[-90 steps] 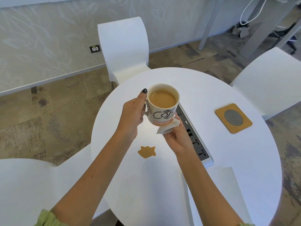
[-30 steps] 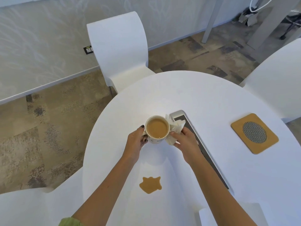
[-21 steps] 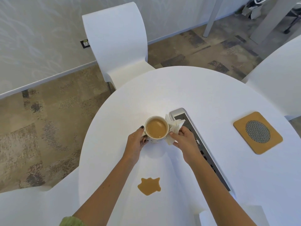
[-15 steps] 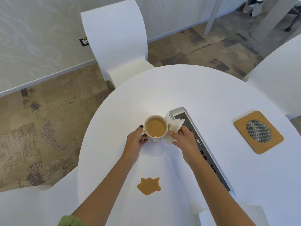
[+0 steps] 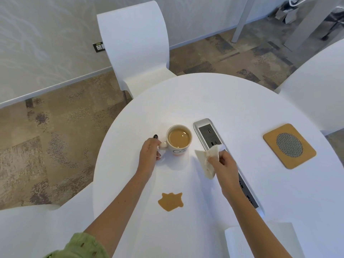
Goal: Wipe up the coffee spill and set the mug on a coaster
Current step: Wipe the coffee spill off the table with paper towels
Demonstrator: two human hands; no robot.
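White table (image 5: 214,101); patterned carpet (image 5: 55,136); white chairs (image 5: 134,43).

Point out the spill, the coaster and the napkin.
spill (image 5: 170,202), head view, middle of the brown puddle
coaster (image 5: 289,145), head view, its mesh centre
napkin (image 5: 204,161), head view, the free part left of the right hand

Office: table power strip (image 5: 210,136)
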